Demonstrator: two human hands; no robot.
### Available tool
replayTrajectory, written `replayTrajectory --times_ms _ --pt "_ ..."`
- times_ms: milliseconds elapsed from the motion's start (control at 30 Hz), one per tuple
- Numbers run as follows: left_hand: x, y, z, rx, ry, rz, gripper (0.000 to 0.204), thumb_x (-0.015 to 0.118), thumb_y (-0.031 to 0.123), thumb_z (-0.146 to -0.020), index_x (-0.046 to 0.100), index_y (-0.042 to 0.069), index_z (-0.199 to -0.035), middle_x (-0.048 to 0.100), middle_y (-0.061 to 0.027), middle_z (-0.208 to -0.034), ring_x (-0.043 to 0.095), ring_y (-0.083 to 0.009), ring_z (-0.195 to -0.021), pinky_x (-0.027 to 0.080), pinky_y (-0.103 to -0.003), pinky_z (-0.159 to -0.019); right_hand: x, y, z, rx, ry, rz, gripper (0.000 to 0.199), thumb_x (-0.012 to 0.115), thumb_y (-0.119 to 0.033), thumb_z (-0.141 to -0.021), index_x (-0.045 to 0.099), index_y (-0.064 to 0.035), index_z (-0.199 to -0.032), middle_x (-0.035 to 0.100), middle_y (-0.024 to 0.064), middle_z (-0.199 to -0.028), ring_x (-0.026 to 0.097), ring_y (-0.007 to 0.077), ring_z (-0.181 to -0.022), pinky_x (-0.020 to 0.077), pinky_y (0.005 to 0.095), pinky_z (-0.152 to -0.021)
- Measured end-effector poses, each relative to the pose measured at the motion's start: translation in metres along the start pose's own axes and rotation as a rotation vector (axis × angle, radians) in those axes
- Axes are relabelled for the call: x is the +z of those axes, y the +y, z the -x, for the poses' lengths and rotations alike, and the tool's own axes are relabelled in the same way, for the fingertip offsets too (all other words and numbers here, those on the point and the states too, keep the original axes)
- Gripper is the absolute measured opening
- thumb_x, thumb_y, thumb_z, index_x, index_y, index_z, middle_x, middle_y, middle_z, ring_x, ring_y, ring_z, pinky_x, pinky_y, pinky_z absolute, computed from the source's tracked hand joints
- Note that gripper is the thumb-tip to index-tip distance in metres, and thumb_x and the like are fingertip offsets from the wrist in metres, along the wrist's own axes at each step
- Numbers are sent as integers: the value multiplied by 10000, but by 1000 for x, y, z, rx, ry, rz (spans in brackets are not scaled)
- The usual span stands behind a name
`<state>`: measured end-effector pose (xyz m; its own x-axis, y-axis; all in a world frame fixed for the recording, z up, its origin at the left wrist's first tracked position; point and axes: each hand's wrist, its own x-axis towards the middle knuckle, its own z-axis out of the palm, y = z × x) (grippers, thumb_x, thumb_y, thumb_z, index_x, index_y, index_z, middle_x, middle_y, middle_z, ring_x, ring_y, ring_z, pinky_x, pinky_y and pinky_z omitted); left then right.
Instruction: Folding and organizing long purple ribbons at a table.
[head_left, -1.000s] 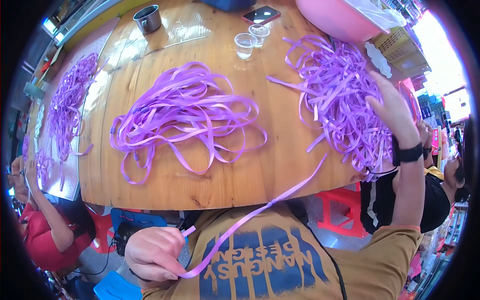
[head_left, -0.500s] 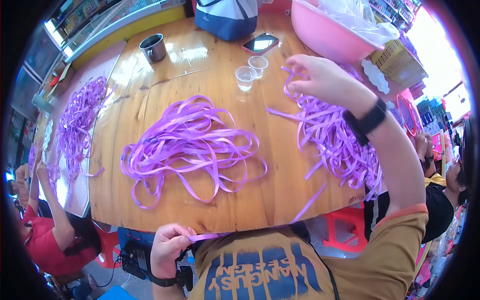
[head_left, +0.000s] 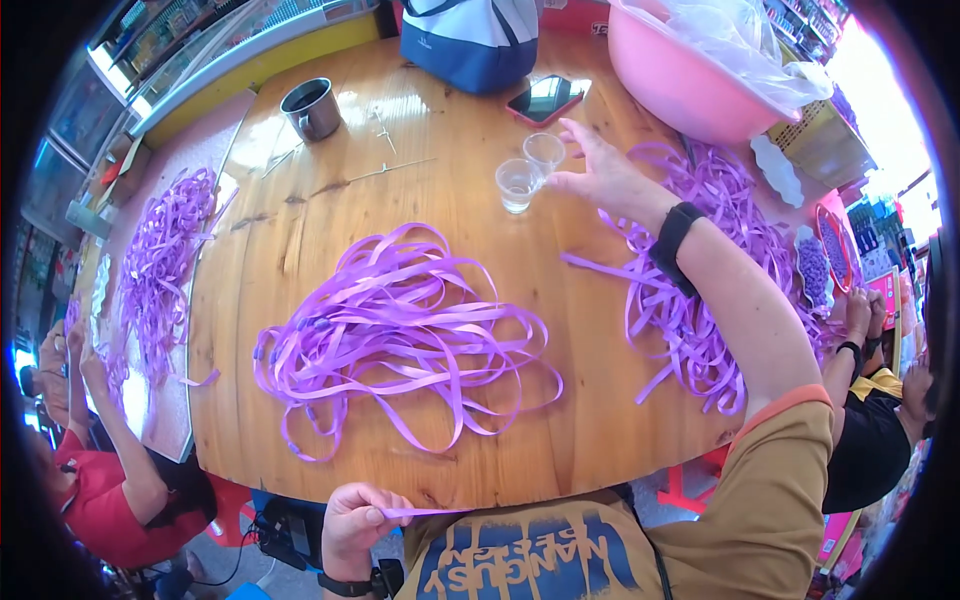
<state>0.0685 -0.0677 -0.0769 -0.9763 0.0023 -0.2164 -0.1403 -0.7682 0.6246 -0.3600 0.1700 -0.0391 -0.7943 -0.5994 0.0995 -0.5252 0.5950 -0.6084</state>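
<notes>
Two clear cups (head_left: 518, 184), three ribbon piles (head_left: 400, 335).

— What was I wearing on top?

— I had on a mustard-brown shirt (head_left: 760, 520) with a wide dark blue print across the chest; I won't repeat the lettering. The short sleeve (head_left: 790, 400) on my right arm ended in an orange band.

— And at the wrists?

— My right hand (head_left: 600, 180) had a broad black band (head_left: 672, 245) just behind it, smooth and plain. Behind my left hand (head_left: 355, 520) sat a black strap (head_left: 350, 585) with a small case, partly cut off by the lower edge.
</notes>
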Motion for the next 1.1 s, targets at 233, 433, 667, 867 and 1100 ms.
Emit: replayTrajectory --times_ms 233,433,667,867,1100 --pt "-2 1 -2 -22 15 11 137 629 107 -791 609 -27 -804 570 -104 -653 446 -159 -539 418 -380 -643 15 8 -9 6 51 -178 689 698 -210 -757 370 6 -1322 502 198 -1240 468 262 -1169 373 352 -981" --pt "-2 0 -1 -17 28 15 147 635 113 -781 608 -30 -802 574 -115 -651 436 -162 -521 416 -388 -627 17 8 -8 26 57 -282 646 716 -220 -744 427 7 -1275 535 181 -1199 493 266 -1146 384 347 -967" --pt "-1 0 -1 1 36 -13 132 620 112 -781 590 -17 -791 506 -86 -585 441 -187 -506 411 -410 -590 18 12 -11 71 73 -406 518 706 -168 -770 452 -16 -1195 545 101 -1169 491 167 -1102 392 307 -926" --pt "0 -1 -1 7 61 27 143 636 109 -769 602 -27 -794 567 -123 -645 451 -175 -515 419 -402 -618 13 8 -3 -69 194 -484 539 685 -147 -786 388 -24 -1220 540 90 -1163 483 163 -1126 372 304 -948" --pt "0 0 -3 20 25 -58 129 610 127 -794 568 5 -784 424 -36 -513 403 -177 -477 397 -401 -551 9 -19 7 -227 212 -400 461 661 -82 -778 451 -51 -1186 529 54 -1133 483 143 -1132 389 310 -945"
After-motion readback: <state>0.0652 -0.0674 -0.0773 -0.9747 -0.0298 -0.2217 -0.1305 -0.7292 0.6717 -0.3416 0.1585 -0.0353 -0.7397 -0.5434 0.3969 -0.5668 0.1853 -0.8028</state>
